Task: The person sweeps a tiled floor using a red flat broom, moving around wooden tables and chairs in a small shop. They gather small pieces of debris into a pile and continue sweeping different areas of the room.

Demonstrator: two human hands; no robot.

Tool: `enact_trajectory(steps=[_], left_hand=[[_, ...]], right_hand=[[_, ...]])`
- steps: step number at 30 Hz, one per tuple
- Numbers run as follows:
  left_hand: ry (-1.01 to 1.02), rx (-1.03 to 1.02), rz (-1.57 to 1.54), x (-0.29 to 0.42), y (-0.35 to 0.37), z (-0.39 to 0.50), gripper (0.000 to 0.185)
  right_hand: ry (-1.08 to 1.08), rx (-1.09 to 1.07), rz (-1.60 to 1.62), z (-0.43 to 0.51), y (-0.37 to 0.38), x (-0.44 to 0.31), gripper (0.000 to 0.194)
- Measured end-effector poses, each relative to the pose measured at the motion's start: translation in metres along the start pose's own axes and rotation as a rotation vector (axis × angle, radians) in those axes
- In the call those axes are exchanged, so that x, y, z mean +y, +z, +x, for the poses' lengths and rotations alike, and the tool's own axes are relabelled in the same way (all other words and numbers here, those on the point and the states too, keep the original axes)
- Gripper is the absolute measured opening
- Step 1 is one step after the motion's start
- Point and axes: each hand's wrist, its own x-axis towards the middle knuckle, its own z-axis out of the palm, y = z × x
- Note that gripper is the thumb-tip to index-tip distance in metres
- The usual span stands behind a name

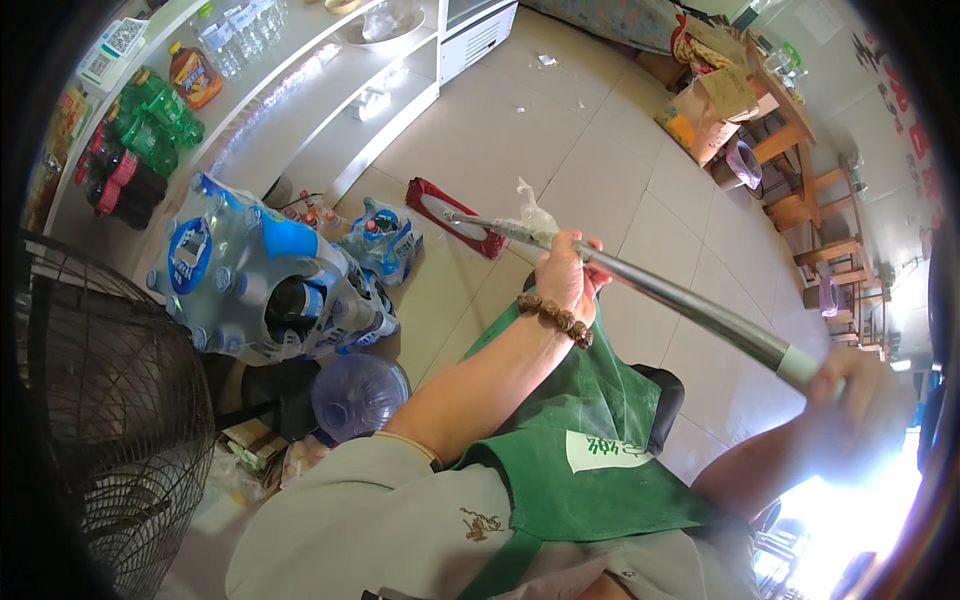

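Note:
A flat mop with a metal pole (675,296) reaches from the right side down to its head. Around the middle of the pole my left hand (568,274) is closed, with a beaded bracelet on the wrist. My right hand (847,397), blurred, grips the light-coloured end of the pole. The mop head (455,217), with red fabric around a pale plate, lies on the tiled floor beside small wrapped bottles. A crumpled clear plastic bag (534,214) hangs at the pole just beyond my left hand.
Shrink-wrapped water bottles (277,277) stand at the left, with a large blue water jug (360,397) and a wire fan cage (112,420) nearby. White shelves (382,135) hold drinks. Scraps (547,60) lie on the floor. Wooden stools (825,247), a bin (739,165) and a carton (697,120) line the right.

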Motion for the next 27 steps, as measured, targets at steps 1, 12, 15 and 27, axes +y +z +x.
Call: enact_trajectory(steps=[1, 12, 15, 27], left_hand=[[0.005, 0.027, 0.009, 0.001, 0.0, 0.001, 0.015], [-0.05, -0.14, 0.172, 0.047, -0.081, 0.134, 0.012], [-0.082, -0.17, 0.186, 0.088, -0.117, 0.199, 0.007], [0.0, 0.072, 0.047, 0.075, -0.083, 0.073, 0.013]], right_hand=[[0.014, -0.046, 0.007, 0.002, -0.006, 0.002, 0.025], [0.023, -0.141, -0.277, -0.007, 0.083, 0.1, 0.03], [-0.075, -0.069, -0.434, -0.011, 0.097, 0.169, 0.028], [0.027, 0.231, 0.055, -0.006, 0.048, 0.104, 0.029]])
